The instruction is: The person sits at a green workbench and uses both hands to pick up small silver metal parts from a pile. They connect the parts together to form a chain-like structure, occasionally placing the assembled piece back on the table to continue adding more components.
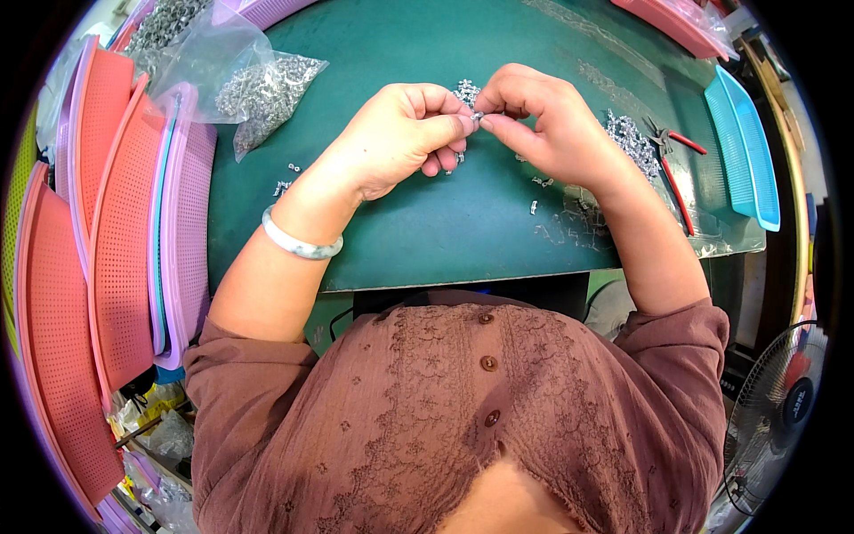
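Over the green table, my two hands meet fingertip to fingertip. My left hand (405, 133), with a pale bangle (301, 242) on its wrist, pinches one side of a small silver metal part (477, 117). The thumb and forefinger of my right hand (544, 116) close on its other side. The fingertips cover most of this part, so its exact shape is hidden. Just beyond them lies a small heap of similar silver parts (465, 91), partly behind my hands. A larger pile of silver parts (630, 141) lies beside my right forearm.
Red-handled pliers (673, 169) lie right of the larger pile, near a blue basket (745, 147). At left, a clear bag of metal pieces (271, 93) rests by stacked pink and purple baskets (120, 231). Stray parts (534, 207) dot the green tabletop (427, 236). A fan (783, 405) stands lower right.
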A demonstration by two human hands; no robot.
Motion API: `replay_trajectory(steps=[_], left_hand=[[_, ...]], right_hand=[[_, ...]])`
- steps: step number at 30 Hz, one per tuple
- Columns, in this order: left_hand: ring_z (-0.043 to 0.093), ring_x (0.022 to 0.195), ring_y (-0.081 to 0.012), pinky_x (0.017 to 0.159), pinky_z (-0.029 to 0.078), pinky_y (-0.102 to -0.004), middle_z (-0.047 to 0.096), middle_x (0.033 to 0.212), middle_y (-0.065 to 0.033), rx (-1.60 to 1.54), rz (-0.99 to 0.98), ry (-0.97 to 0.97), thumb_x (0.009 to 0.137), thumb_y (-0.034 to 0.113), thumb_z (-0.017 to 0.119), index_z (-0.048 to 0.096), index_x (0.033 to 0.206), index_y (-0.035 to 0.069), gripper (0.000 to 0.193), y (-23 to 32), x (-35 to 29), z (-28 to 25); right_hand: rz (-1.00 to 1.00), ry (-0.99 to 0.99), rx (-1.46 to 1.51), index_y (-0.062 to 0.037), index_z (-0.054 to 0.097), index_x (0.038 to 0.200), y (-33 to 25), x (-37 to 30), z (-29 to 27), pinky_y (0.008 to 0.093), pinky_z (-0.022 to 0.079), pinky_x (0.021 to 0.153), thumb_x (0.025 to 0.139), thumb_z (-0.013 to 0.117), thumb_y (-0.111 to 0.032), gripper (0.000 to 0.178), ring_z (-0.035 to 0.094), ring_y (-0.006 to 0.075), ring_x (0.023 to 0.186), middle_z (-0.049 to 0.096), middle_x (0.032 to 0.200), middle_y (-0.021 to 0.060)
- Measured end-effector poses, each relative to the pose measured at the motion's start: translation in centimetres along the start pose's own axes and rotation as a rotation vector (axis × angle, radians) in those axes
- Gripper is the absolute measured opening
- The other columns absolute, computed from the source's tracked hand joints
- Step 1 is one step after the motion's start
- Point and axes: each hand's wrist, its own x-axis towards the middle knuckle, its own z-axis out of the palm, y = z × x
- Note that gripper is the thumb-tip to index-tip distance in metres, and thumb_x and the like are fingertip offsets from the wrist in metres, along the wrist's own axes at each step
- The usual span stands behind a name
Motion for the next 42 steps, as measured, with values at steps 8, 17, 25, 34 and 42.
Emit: replay_trajectory(steps=[8,17,25,34,42], left_hand=[[0.053,0.056,-0.0059,0.047,0.041,-0.0166,0.058,0.072,-0.0017,-0.045,0.005,0.012,0.082,0.01,0.058,0.059,0.087,0.001,0.01,0.1,-0.1,0.1],[0.053,0.057,-0.0075,0.049,0.042,-0.018,0.057,0.07,-0.0029,-0.078,0.011,0.02,0.081,0.009,0.058,0.057,0.087,0.002,0.009,0.0,0.1,0.0],[0.058,0.068,-0.0118,0.057,0.047,-0.0194,0.059,0.082,-0.0073,-0.395,0.032,-0.031,0.08,0.0,0.048,0.054,0.092,0.003,0.014,0.0,0.4,-1.2],[0.057,0.068,-0.0123,0.059,0.047,-0.0205,0.059,0.08,-0.0063,-0.372,0.046,0.051,0.081,0.002,0.05,0.055,0.092,0.001,0.013,-0.3,0.6,-1.2],[0.055,0.063,-0.0085,0.055,0.044,-0.0183,0.058,0.075,-0.0028,-0.272,0.019,0.086,0.083,0.009,0.054,0.057,0.09,0.003,0.01,-0.3,0.5,-1.1]], right_hand=[[0.009,-0.003,0.004,-0.0022,0.058,0.079,-0.1,0.0,-0.1,0.0302,0.045,0.056,0.073,0.062,-0.003,0.008,0.056,0.0225,0.065,0.056,0.073,0.0093],[-0.007,0.037,-0.149,-0.0031,0.061,0.086,0.6,-0.1,0.1,0.0337,0.047,0.065,0.072,0.057,-0.001,0.014,0.057,0.0269,0.073,0.056,0.082,0.0113],[0.069,-0.098,-0.322,-0.0027,0.062,0.085,1.0,-0.5,-0.3,0.0371,0.045,0.071,0.071,0.053,0.001,0.017,0.055,0.0309,0.078,0.054,0.079,0.0123],[0.128,-0.058,-0.259,-0.004,0.062,0.083,1.0,-0.3,0.6,0.0373,0.045,0.069,0.072,0.059,-0.008,0.012,0.055,0.0301,0.076,0.055,0.077,0.0125],[0.08,-0.093,-0.258,-0.0051,0.061,0.077,1.2,-0.1,1.1,0.0369,0.045,0.066,0.074,0.059,-0.01,0.006,0.055,0.0288,0.073,0.055,0.075,0.0107]])
